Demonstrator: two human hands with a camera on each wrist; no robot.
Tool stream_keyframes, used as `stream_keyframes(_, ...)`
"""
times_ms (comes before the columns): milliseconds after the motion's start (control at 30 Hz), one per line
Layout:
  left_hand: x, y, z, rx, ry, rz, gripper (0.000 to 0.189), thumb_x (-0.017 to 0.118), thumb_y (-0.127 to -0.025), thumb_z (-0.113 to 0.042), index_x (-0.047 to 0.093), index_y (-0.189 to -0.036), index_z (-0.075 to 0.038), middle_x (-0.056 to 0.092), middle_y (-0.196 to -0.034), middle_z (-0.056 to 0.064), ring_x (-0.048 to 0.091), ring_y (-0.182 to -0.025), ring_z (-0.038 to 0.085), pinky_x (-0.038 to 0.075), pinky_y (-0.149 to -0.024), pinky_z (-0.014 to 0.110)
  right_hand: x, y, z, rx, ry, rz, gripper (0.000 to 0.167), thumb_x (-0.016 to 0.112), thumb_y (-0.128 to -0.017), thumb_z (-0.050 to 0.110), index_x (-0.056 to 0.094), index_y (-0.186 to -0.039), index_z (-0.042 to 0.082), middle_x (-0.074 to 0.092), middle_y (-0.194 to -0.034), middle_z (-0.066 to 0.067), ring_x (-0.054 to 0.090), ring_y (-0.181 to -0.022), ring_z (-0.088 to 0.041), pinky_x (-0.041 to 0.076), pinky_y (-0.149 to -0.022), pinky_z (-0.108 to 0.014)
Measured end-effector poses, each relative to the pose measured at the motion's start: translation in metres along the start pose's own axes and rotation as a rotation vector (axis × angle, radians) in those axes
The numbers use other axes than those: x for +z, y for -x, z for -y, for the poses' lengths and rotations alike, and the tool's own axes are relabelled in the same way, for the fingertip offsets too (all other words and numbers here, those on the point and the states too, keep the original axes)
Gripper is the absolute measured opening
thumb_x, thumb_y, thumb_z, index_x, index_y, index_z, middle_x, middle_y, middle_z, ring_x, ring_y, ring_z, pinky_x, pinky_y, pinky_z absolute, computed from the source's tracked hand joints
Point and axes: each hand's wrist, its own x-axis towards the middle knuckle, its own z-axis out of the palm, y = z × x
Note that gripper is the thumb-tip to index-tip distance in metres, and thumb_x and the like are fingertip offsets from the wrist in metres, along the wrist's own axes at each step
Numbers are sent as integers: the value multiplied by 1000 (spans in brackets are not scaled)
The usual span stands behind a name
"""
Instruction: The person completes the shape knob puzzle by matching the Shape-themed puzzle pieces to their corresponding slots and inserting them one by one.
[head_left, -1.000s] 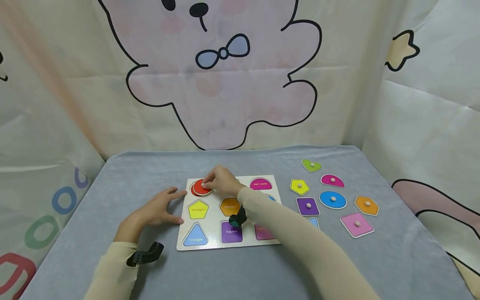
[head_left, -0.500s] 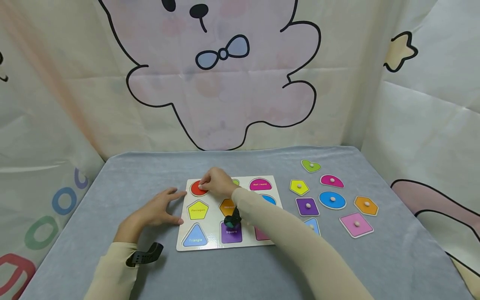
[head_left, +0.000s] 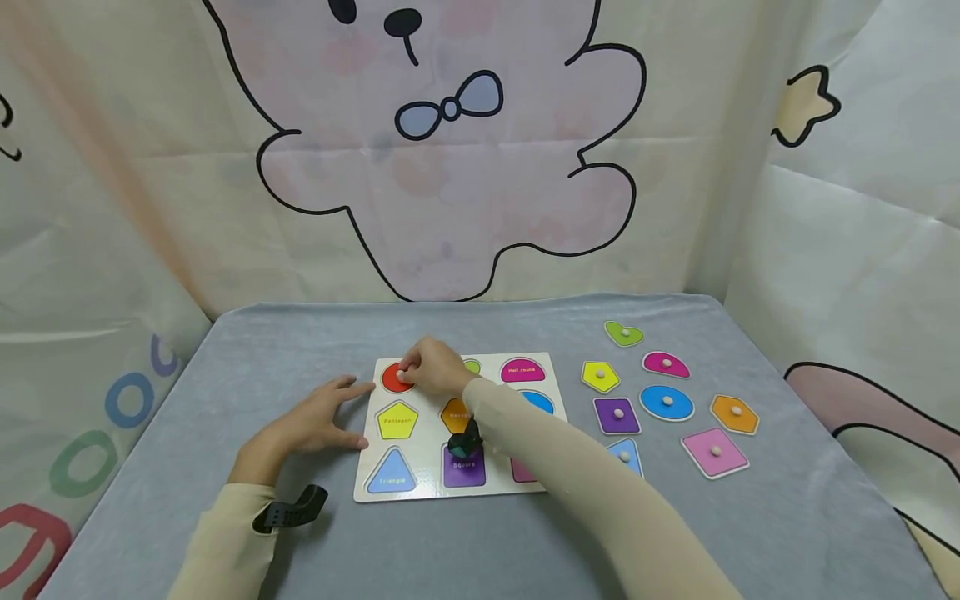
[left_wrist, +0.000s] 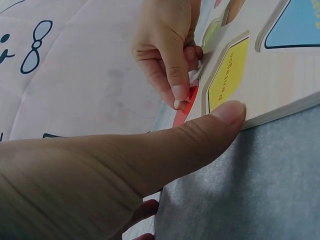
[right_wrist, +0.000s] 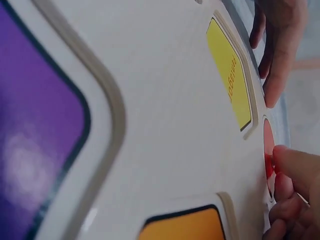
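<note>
Round red knobbed piece (head_left: 392, 382): at the far-left recess of the white rectangular puzzle board (head_left: 427, 492); whether fully seated, I cannot tell
Right hand (head_left: 437, 367): thumb and finger pinch the pale knob (left_wrist: 178, 105)
Left hand (head_left: 315, 415): thumb and fingers spread wide, touching the board's left edge
Right of the board: eight loose knobbed shapes (head_left: 678, 407), among them a yellow pentagon (head_left: 594, 377) and a green heart (head_left: 618, 334)
Beneath: soft grey cloth (head_left: 360, 550)

The right hand (head_left: 437, 367) pinches the red circle (head_left: 392, 380) on the board (head_left: 428, 458), the left hand (head_left: 318, 418) touching the board's edge.
</note>
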Motion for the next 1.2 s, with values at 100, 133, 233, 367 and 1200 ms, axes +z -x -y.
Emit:
stream_keyframes(100,-1,0,0,4,-12,-2,95,90,-73,-40,46,-152,-13,30,-159,32,29,-144,57,32,-111,74,-1,0,-2,-15,-30,10,19,76,-92,27,80,-104,13,65,-84,2,55,-82,-13,43,-71,-22)
stream_keyframes(133,-1,1,0,3,-15,-1,95,90,-73,-40,46,-152,-13,30,-158,33,29,-144,57,32,-111,74,-2,1,-3,-25,-42,18,20,76,-92,27,79,-105,12,64,-82,2,55,-81,-13,43,-70,-22)
stream_keyframes(233,-1,2,0,-3,-21,1,96,90,-72,-40,46,-152,-12,31,-158,33,31,-143,58,33,-110,73,-6,2,-6,-49,-74,43,24,77,-91,28,78,-108,12,60,-81,1,53,-81,-13,41,-69,-21)
stream_keyframes(367,-1,2,0,-14,-15,0,96,91,-72,-40,46,-153,-12,31,-158,33,30,-142,57,33,-110,74,-15,5,-10,-51,-100,78,29,76,-91,29,75,-114,11,59,-87,0,52,-84,-14,41,-68,-22)
stream_keyframes(1200,2,1,-6,0,-13,-21,96,92,-71,-36,47,-152,-12,32,-157,32,31,-142,57,34,-110,73,-68,21,-45,-94,-20,24,25,70,-96,25,73,-114,7,63,-97,-5,54,-98,-19,46,-76,-21)
